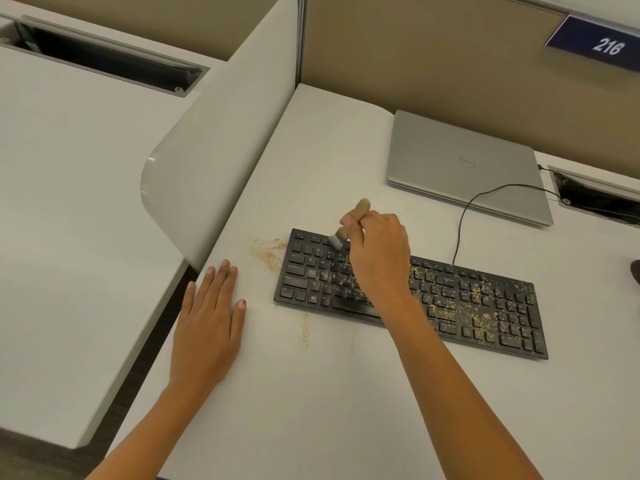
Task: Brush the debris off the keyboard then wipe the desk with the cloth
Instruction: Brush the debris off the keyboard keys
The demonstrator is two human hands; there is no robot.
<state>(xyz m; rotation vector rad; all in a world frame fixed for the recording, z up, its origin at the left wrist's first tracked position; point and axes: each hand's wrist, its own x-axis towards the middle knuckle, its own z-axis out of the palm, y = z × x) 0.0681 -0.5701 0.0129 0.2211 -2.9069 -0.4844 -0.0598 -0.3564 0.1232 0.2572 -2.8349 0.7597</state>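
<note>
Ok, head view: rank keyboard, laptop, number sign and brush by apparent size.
1. keyboard
2. laptop, farther away, so true size unsure
3. number sign, cut off by the frame
4. brush, partly hidden in the right hand

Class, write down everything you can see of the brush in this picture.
The brush is small: a pale wooden handle with a rounded end and a short tuft of whitish bristles. It is tilted, handle end up and away from the person, bristles down on the upper left keys of the black keyboard. The right hand grips the handle's middle, hiding part of it.
</note>
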